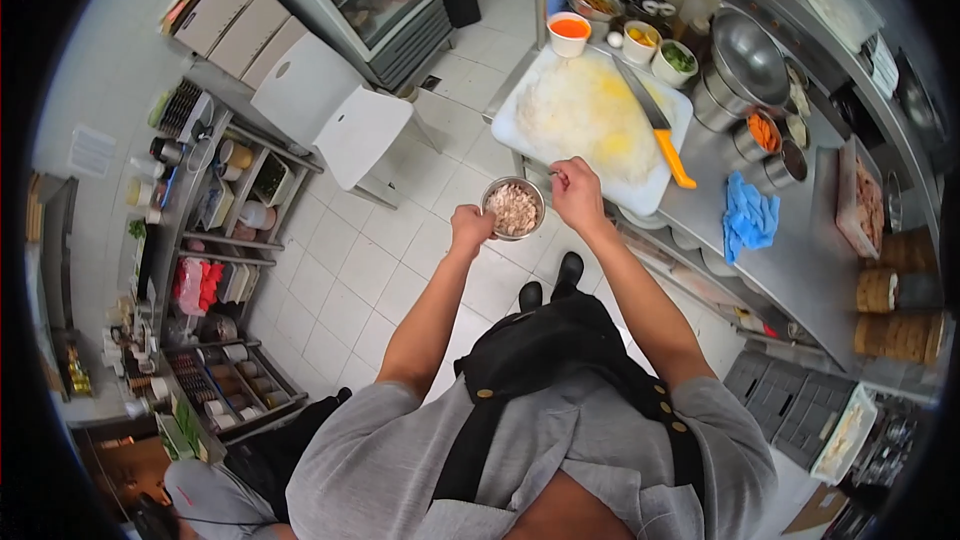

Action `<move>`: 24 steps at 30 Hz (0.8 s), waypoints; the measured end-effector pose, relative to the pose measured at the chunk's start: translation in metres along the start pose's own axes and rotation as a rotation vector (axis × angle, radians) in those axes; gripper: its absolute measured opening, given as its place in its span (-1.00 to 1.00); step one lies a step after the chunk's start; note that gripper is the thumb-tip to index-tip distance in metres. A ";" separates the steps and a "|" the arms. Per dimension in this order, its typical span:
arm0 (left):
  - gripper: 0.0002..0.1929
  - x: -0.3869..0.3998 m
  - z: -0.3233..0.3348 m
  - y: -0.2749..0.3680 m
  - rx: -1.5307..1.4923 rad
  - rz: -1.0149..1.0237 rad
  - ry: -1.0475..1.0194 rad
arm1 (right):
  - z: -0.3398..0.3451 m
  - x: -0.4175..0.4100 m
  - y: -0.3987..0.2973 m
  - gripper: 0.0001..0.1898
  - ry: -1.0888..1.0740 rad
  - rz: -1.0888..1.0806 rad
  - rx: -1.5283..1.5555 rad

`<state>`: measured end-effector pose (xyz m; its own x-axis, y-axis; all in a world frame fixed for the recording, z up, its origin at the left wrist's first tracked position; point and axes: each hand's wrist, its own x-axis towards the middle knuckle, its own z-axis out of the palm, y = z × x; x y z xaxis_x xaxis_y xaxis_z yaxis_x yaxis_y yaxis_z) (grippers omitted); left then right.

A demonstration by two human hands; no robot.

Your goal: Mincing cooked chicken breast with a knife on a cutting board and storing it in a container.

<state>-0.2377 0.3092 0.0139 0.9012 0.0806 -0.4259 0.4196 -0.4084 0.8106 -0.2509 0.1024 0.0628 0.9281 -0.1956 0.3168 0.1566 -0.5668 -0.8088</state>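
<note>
My left hand point(474, 228) grips the rim of a small metal bowl point(514, 208) filled with pale, pinkish chopped food. Just right of the bowl, my right hand point(576, 189) has its fingers curled, with a thin metal utensil's end at the fingertips; most of it is hidden. Beyond that hand, a white cutting board point(529, 109) with pale residue and yellow stains lies on the steel counter. A knife with a yellow handle point(673, 157) rests on the board's right side. Tubs of orange sauce point(569, 28), yellow pieces point(641, 41) and green leaves point(678, 62) stand along its far edge.
A blue cloth point(750, 217), metal bowls point(750, 56) and a plastic container of meat point(859, 199) are on the counter at right. A white chair point(364, 135) and a glass-door fridge point(367, 0) stand at upper left. Another person point(217, 495) is at lower left, near the loaded shelves point(232, 240).
</note>
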 end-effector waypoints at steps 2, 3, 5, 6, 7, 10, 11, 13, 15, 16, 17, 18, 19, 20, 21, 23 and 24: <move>-0.82 -0.017 0.016 -0.004 0.068 0.050 -0.023 | -0.022 -0.018 -0.010 -0.83 -0.258 -0.221 -0.159; -0.82 -0.021 0.025 0.002 0.124 0.109 -0.031 | -0.027 -0.023 -0.008 -0.82 -0.227 -0.318 -0.083; -0.84 -0.038 0.038 0.026 0.205 0.261 -0.066 | -0.051 -0.029 -0.011 -0.82 -0.195 -0.086 -0.083; -0.85 -0.055 0.043 0.037 0.270 0.385 -0.062 | -0.069 -0.037 -0.022 -0.80 -0.197 0.125 -0.054; -0.85 -0.066 0.045 0.048 0.271 0.391 -0.080 | -0.089 -0.040 -0.039 -0.80 -0.185 0.137 -0.062; -0.84 -0.076 0.062 0.075 0.275 0.509 -0.106 | -0.129 -0.039 -0.056 -0.72 -0.259 0.447 -0.288; -0.83 -0.082 0.072 0.080 0.191 0.734 -0.079 | -0.136 -0.049 -0.044 -0.67 -0.194 0.075 -0.287; -0.90 -0.086 0.081 0.102 0.149 0.559 -0.199 | -0.161 -0.053 -0.016 -0.59 -0.072 -0.309 -0.286; -0.88 -0.084 0.082 0.113 0.162 0.632 -0.164 | -0.206 -0.047 0.026 -0.60 0.107 0.027 -0.107; -0.86 -0.088 0.089 0.114 0.175 0.690 -0.120 | -0.240 -0.040 0.053 -0.66 0.171 0.225 -0.129; -0.86 -0.094 0.102 0.118 0.057 0.868 -0.072 | -0.277 -0.038 0.098 -0.69 0.264 0.195 -0.282; -0.86 -0.096 0.113 0.120 0.057 0.877 -0.073 | -0.314 -0.042 0.140 -0.63 0.190 0.381 -0.453; -0.86 -0.097 0.123 0.123 0.075 0.714 -0.123 | -0.335 -0.042 0.175 -0.56 0.106 0.558 -0.620; -0.85 -0.100 0.134 0.125 0.091 0.548 -0.172 | -0.331 -0.046 0.209 -0.56 0.106 0.545 -0.616; -0.85 -0.104 0.145 0.124 0.089 0.550 -0.160 | -0.323 -0.054 0.245 -0.50 0.111 0.536 -0.769; -0.82 -0.117 0.158 0.113 -0.169 0.291 -0.237 | -0.298 -0.052 0.274 -0.42 0.112 0.478 -0.862; -0.82 -0.130 0.165 0.112 -0.167 0.285 -0.207 | -0.276 -0.045 0.273 -0.39 0.121 0.448 -0.810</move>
<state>-0.3258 0.1033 0.0937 0.9503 -0.2072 -0.2323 0.1828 -0.2326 0.9552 -0.3429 -0.2646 -0.0347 0.7962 -0.5873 0.1455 -0.5330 -0.7946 -0.2906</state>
